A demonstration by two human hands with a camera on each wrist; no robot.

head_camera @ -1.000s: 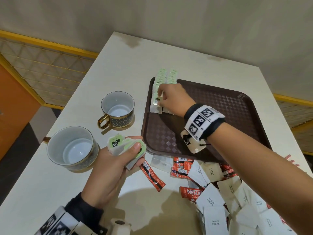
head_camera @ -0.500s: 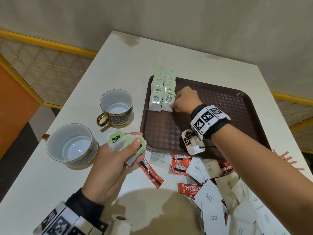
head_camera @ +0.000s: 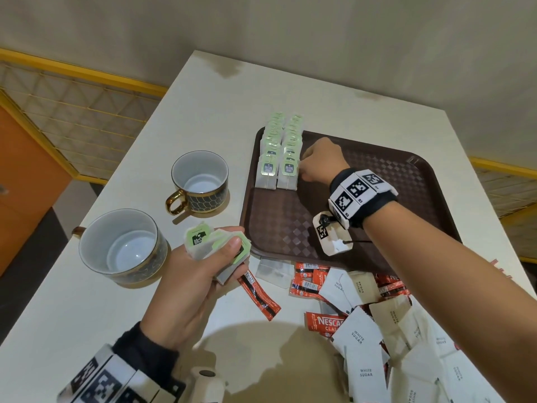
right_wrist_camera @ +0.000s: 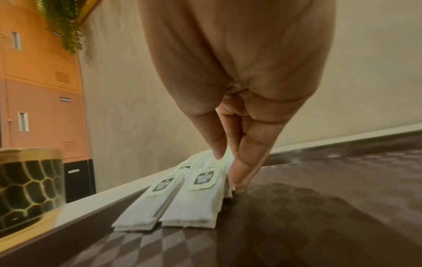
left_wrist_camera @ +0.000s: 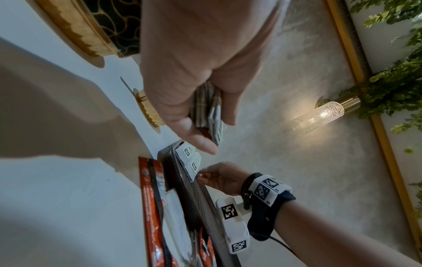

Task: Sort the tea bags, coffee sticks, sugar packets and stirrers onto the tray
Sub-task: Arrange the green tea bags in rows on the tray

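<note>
1. Tea-bag step: right hand (head_camera: 318, 164), fingers straight and holding nothing, squared the tea-bag rows (head_camera: 280, 158) in the tray (head_camera: 377, 199)'s far-left corner.
2. Left hand (head_camera: 191, 274) gripped a tea-bag stack (head_camera: 216, 242) beside the tray; next, probably, another bag gets drawn off it.

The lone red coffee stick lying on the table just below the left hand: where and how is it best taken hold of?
Probably pinch the red coffee stick across its narrow width near the lower free end, coming from above. It lies flat and diagonal on the table; its upper end is tucked under the left hand, which grips a stack of tea bags, while the lower end has bare table around it.
</note>
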